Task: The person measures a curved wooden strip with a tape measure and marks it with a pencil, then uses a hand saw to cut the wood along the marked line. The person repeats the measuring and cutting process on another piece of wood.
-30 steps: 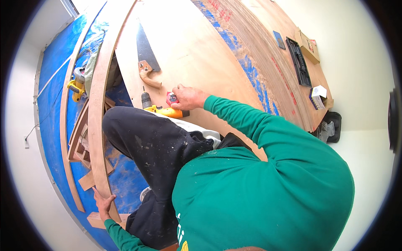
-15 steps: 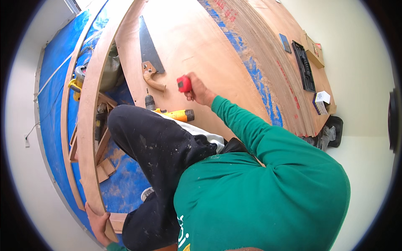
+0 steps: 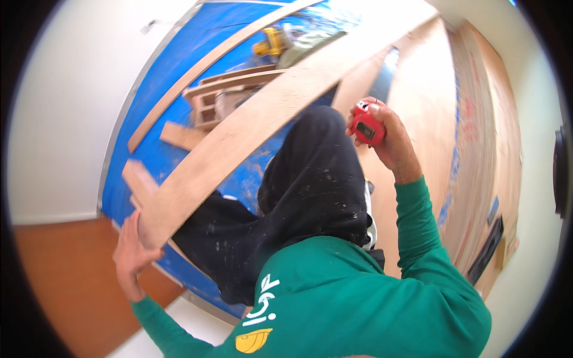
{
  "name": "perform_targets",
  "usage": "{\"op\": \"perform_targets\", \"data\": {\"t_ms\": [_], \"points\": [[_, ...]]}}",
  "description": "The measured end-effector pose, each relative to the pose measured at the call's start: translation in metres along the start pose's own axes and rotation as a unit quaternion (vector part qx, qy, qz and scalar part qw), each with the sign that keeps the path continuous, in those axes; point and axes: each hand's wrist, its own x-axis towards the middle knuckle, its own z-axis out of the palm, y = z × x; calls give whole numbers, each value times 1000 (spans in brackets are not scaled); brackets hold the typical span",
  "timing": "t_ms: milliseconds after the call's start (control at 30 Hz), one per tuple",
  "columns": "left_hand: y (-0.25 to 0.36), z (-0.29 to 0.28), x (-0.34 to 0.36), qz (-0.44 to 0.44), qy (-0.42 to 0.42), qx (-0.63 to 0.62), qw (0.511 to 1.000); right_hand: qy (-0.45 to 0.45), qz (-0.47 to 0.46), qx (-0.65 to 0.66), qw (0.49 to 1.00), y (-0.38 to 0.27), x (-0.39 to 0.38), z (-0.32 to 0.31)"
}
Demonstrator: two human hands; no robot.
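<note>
head view: red tape measure has come up from plywood, grasped by right hand near the knee; left hand holds plank end, so both seem controlled.

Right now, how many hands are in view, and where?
2: the left hand is at the near end of the long plank; the right hand holds the red tape measure. No others show.
</note>
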Motion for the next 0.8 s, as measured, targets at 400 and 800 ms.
{"op": "perform_targets", "data": {"t_ms": [400, 800], "points": [[168, 78, -32, 74, 118, -612, 779, -390, -178, -438, 790, 40, -15, 250], [65, 46, -116, -86, 225, -587, 773, -467, -167, -463, 735, 41, 2, 279]]}}
